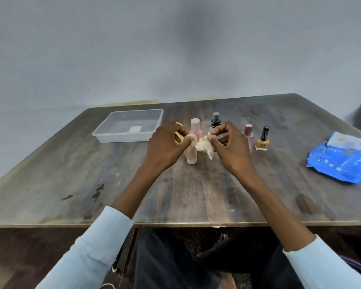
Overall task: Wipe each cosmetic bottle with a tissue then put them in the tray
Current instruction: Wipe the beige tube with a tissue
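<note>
Pinching the soft tissue (204,147), right hand (227,147) rubs the tube (191,151) gripped by left hand (167,147); light, likely slick, best held mid-body.

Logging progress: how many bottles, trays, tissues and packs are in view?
Bottles: 5 (beige bottle, pink bottle, spray bottle, pink polish, yellow polish)
Tray: 1
Tissue: 1
Blue pack: 1
Total: 8; yellow item behind left hand unclear, uncounted.
</note>
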